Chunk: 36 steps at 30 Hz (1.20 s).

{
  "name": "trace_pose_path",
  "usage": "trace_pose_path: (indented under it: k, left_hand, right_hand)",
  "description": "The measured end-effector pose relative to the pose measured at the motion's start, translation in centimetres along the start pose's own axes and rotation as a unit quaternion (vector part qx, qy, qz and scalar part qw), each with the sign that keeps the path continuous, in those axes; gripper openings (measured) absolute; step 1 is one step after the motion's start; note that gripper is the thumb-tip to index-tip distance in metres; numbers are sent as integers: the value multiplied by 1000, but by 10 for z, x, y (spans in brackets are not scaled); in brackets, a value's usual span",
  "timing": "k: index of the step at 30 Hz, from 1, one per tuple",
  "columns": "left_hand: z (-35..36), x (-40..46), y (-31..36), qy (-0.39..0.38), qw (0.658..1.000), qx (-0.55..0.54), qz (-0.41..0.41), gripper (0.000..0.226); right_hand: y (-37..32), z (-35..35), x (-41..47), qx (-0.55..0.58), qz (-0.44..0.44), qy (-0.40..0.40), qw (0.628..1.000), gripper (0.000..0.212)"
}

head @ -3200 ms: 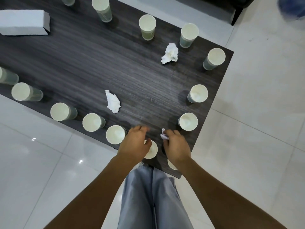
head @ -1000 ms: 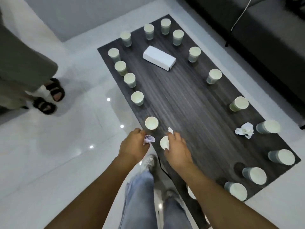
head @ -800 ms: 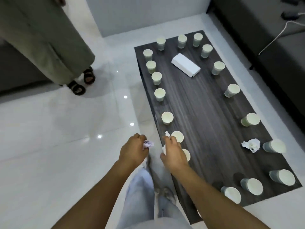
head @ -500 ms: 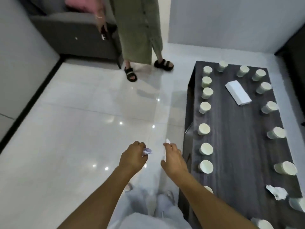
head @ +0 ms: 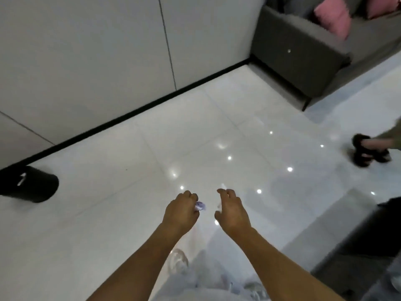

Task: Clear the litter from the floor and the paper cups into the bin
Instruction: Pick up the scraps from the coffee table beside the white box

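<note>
My left hand [head: 181, 212] grips a crumpled white-and-purple tissue [head: 200, 206], which sticks out between its fingers. My right hand [head: 232, 210] is beside it with curled fingers, pinching a small white paper scrap [head: 222, 187] that only just shows above the fingertips. Both hands hover over the glossy white tiled floor [head: 130, 213]. A black bin [head: 30, 184] stands on the floor by the wall at the far left, well apart from both hands. No paper cups are in view.
A white panelled wall [head: 97, 51] with a black skirting runs across the back. A grey sofa [head: 303, 61] with pink cushions fills the top right. Another person's sandalled foot [head: 368, 153] is at the right edge. A dark table corner [head: 386, 227] is at lower right.
My view has swung left, away from the table with the cups, towards the wall and the black bin. Both hands keep the same pose and still hold their paper.
</note>
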<state>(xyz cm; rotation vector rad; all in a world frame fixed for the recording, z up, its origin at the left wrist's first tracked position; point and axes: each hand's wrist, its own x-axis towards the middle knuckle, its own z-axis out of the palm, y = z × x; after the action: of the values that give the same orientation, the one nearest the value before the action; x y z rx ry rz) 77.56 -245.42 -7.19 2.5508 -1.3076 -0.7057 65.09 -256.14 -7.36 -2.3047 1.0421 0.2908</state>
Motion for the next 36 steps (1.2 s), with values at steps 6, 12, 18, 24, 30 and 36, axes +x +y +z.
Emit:
trace_pose_path:
  k: [6, 12, 18, 24, 30, 36]
  left_hand:
    - [-49, -35, -144, 20, 995, 7, -93, 27]
    - [-90, -67, -263, 60, 975, -47, -208, 23]
    - [-129, -60, -361, 94, 940, -99, -314, 21]
    - [-187, -25, -458, 127, 906, -119, -385, 24]
    - [-237, -8, -543, 143, 872, -158, -441, 25]
    - [-265, -9, -652, 158, 831, -190, -498, 31]
  right_hand:
    - [-154, 57, 43, -35, -115, -64, 991, 62]
    - [-283, 100, 83, -100, -230, -114, 961, 62]
    - [-397, 126, 144, -144, -325, -170, 919, 60]
    - [-518, 146, 227, -175, -391, -196, 882, 60]
    - [-634, 174, 283, -204, -438, -218, 848, 62]
    - [-751, 232, 324, -237, -473, -259, 808, 64]
